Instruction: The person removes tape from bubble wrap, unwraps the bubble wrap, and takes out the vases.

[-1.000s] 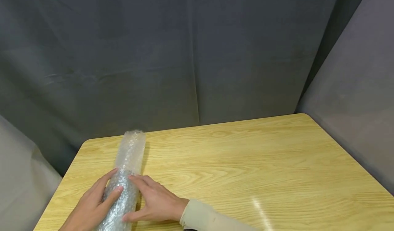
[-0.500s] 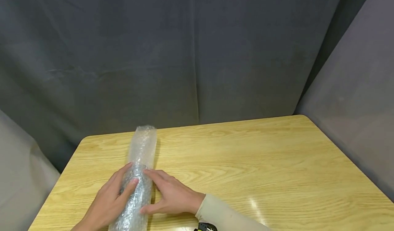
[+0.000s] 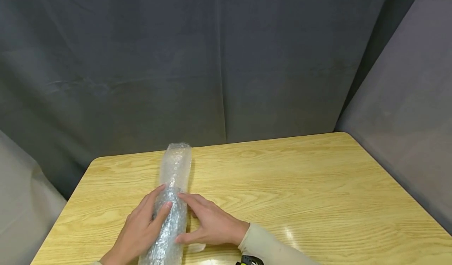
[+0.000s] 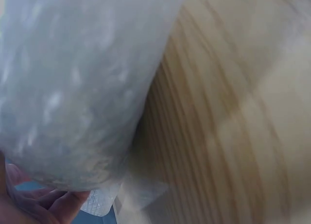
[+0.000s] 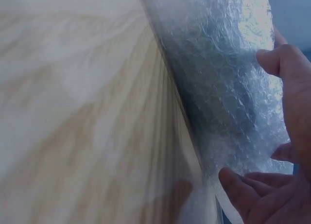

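Observation:
A long bundle rolled in clear bubble wrap (image 3: 167,225) lies lengthwise on the wooden table (image 3: 300,186). Its far end is translucent and looks hollow; the nearer part shows something silvery grey inside, whose kind I cannot tell. My left hand (image 3: 139,225) lies along the bundle's left side, thumb on top and fingers extended. From the right, my right hand (image 3: 213,224) touches it with spread, loosely bent fingers and thumb. A small translucent flap (image 3: 196,248) shows beneath the right hand. In the right wrist view the bubble wrap (image 5: 218,78) fills the upper right, with fingertips against it.
Dark grey cloth (image 3: 148,69) hangs behind the table's far edge. Lighter grey cloth panels stand at the right (image 3: 406,112) and left (image 3: 24,194). A black device (image 3: 250,260) sits at the right wrist by the pale sleeve (image 3: 272,245).
The bubble-wrapped bundle has moved rightward across the table, with both hands travelling along against it. The small translucent flap has come into view beneath the right hand.

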